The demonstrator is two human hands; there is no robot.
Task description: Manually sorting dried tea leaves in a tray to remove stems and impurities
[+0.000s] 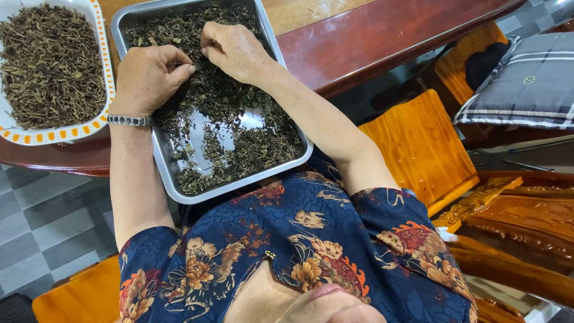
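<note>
Two hands work a loose layer of dark dried leaves (pixel 221 101) in a shallow rectangular steel tray (pixel 164 158) (its near edge overhangs the dark red wooden table (pixel 371 42)); pressing there could tip it. Left hand (pixel 146 78) curled, fingertips pinched on leaves; right hand (pixel 233 51) just beside, knuckles up, fingers tucked into the leaves. Outboard of the left hand: white orange-rimmed tray of brown stems (pixel 51 66).
</note>
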